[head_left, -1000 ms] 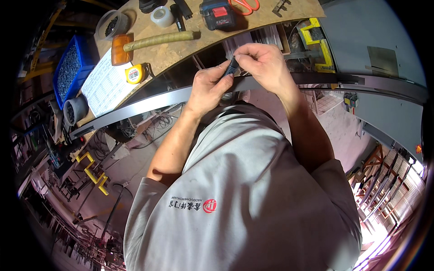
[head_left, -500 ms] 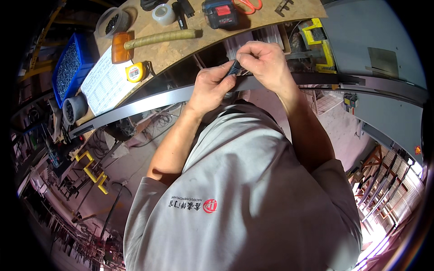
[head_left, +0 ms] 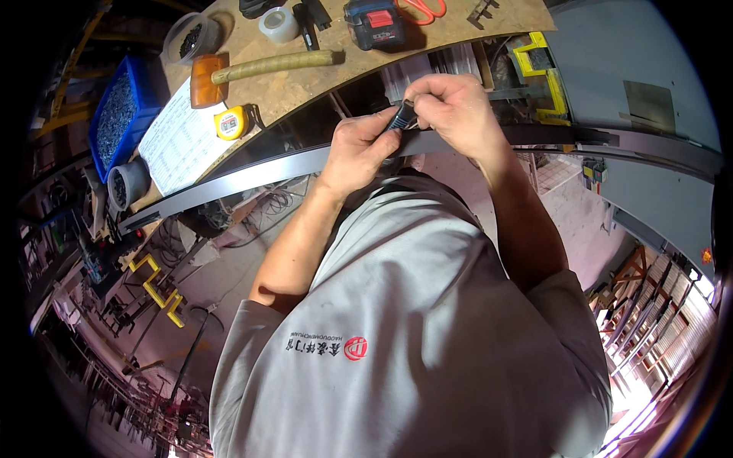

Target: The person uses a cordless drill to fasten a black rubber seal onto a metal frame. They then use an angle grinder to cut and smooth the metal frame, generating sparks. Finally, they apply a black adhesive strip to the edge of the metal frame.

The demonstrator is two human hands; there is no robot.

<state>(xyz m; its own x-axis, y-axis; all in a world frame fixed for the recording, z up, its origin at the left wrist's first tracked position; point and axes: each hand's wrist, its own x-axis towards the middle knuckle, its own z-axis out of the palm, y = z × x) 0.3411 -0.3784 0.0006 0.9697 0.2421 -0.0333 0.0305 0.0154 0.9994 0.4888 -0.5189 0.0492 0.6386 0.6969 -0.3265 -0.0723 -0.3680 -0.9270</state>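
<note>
My left hand (head_left: 357,151) pinches a small dark ribbed piece (head_left: 399,118) between thumb and forefinger, tilted up to the right. Close against its upper end is my right hand (head_left: 452,113), its thumb and fingers pressed together. What sits between those right fingertips is too small to tell. Beneath both hands a long grey metal profile (head_left: 279,166) runs across from left to right, its middle partly covered by my hands.
On the wooden bench (head_left: 305,88) lie an orange-headed mallet (head_left: 206,82), a yellow tape measure (head_left: 230,123), a printed sheet (head_left: 177,145), a tape roll (head_left: 278,25) and a battery tool (head_left: 374,24). A blue bin (head_left: 118,114) of screws stands left; a yellow bracket (head_left: 551,91) is right.
My right fingertips have shifted slightly to the right, and more of the ribbed piece shows. The left hand keeps its pinch. The whole view has moved a little.
</note>
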